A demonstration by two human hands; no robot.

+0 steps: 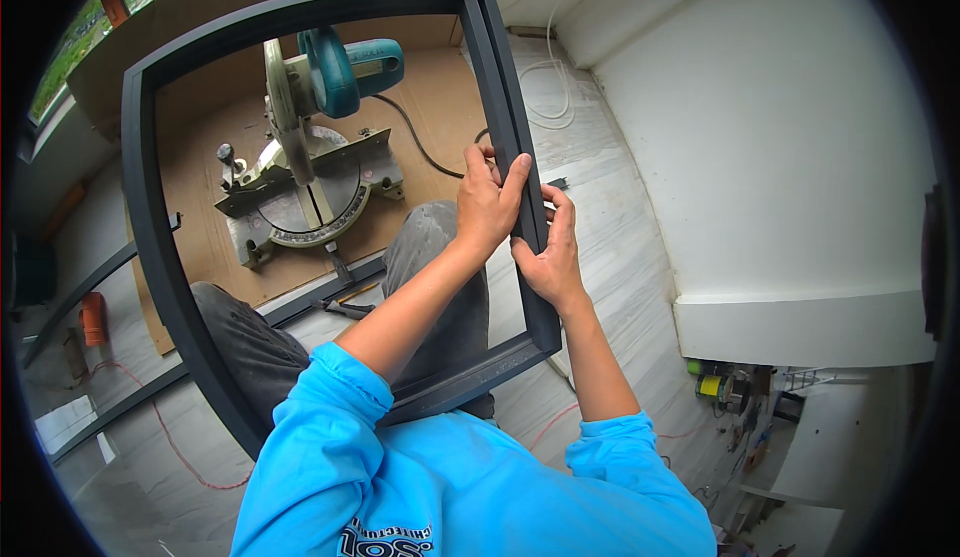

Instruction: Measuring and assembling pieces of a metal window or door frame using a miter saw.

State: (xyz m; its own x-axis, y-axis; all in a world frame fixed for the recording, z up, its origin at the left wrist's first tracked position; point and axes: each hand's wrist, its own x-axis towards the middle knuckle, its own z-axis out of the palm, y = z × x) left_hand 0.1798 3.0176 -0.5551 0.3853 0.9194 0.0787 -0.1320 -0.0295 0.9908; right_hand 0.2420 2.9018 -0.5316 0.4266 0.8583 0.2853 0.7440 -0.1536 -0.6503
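Observation:
A large dark grey rectangular window frame [140,172] is held up in front of me, its corners squared and a groove running along its right side. My left hand [485,202] reaches through the opening and closes round that right side, thumb lying along the face. Just below it, my right hand [553,262] grips the same bar from the outer side. The frame's lower bar [470,382] passes close to my chest and over my legs. Parts of the fingers on both hands are hidden behind the bar.
Beyond the opening, a teal mitre saw [345,72] stands on a cardboard sheet [440,87]. Dark metal bars [120,407] and an orange cylinder [93,319] lie on the left. A white cable [550,112] coils by the right wall [760,137]; tools [725,389] clutter the lower right.

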